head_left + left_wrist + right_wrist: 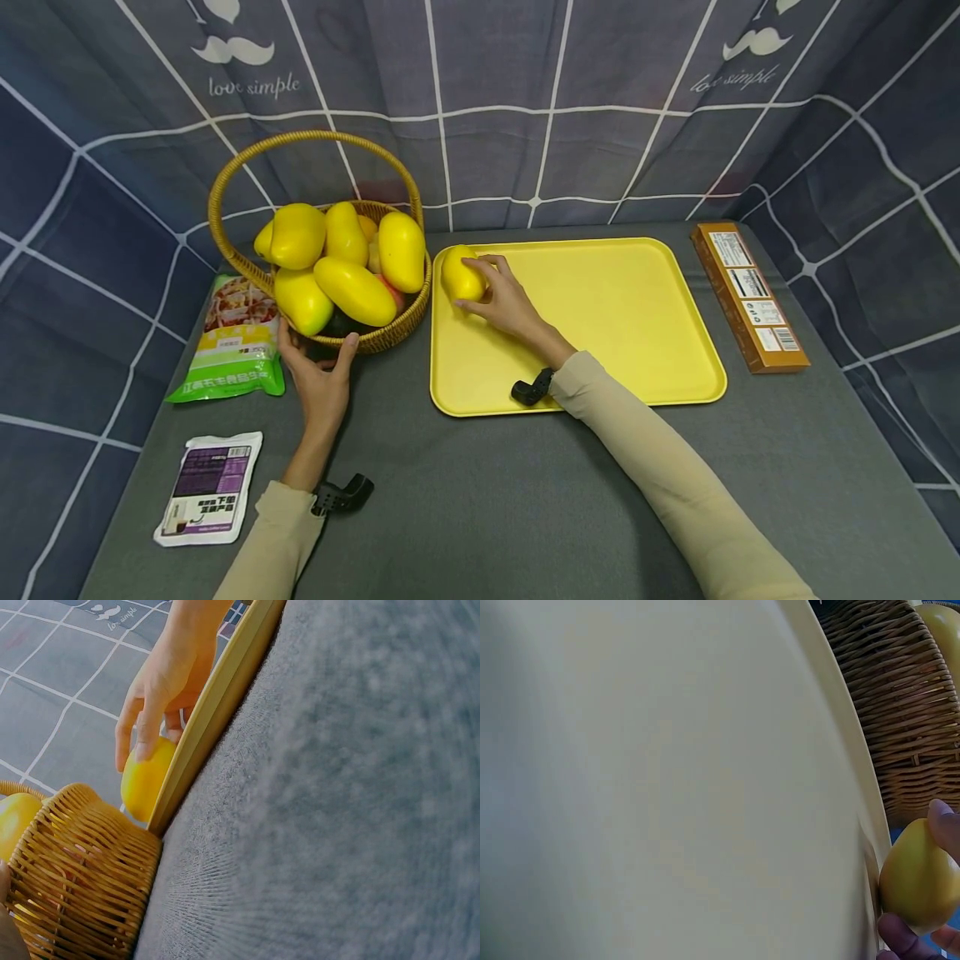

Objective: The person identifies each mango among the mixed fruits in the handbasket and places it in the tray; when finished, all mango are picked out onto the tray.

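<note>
My right hand grips a yellow mango, fingers and thumb on either side of it. The mango is at the far left corner of the yellow tray; in the left wrist view it stands upright under the fingers, close to the tray's edge. My left hand holds the front of a wicker basket, thumb and fingers spread along its side below the rim. Several yellow mangoes fill the basket, with a reddish fruit and a dark green one partly hidden beneath.
A green-and-yellow food bag lies left of the basket, and a white-and-purple pouch lies nearer the front. A long brown box lies right of the tray. The basket's tall handle arches over the fruit; a checked curtain hangs behind.
</note>
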A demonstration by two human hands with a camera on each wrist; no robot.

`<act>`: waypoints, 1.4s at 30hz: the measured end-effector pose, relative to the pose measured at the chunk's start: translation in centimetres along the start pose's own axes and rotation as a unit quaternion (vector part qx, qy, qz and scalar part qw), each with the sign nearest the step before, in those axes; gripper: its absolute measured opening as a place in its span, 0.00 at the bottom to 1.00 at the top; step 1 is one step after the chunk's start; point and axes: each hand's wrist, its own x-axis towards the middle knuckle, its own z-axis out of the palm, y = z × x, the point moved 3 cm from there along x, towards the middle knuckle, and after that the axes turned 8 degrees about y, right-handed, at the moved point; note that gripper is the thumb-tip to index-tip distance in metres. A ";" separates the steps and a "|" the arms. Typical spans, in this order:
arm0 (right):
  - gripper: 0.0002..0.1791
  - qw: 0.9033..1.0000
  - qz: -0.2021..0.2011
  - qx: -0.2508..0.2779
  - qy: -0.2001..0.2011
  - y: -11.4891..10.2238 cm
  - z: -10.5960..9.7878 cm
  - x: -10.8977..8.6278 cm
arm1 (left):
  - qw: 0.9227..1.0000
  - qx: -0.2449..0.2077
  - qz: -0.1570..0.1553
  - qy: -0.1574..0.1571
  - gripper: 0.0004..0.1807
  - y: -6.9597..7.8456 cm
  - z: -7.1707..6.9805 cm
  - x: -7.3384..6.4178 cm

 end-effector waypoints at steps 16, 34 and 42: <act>0.39 1.000 0.007 -0.006 0.006 0.2 -0.8 -0.4 | 1.000 -0.012 -0.007 -0.020 0.51 3.9 -0.2 -0.8; 0.38 0.979 -0.206 0.009 0.008 -7.5 -0.8 -0.3 | 1.000 -0.013 -0.003 -0.019 0.51 3.7 -0.2 -0.8; 0.39 0.965 -0.254 0.036 -0.059 -10.7 1.3 0.3 | 1.000 -0.016 0.002 -0.016 0.51 3.1 -0.1 -0.6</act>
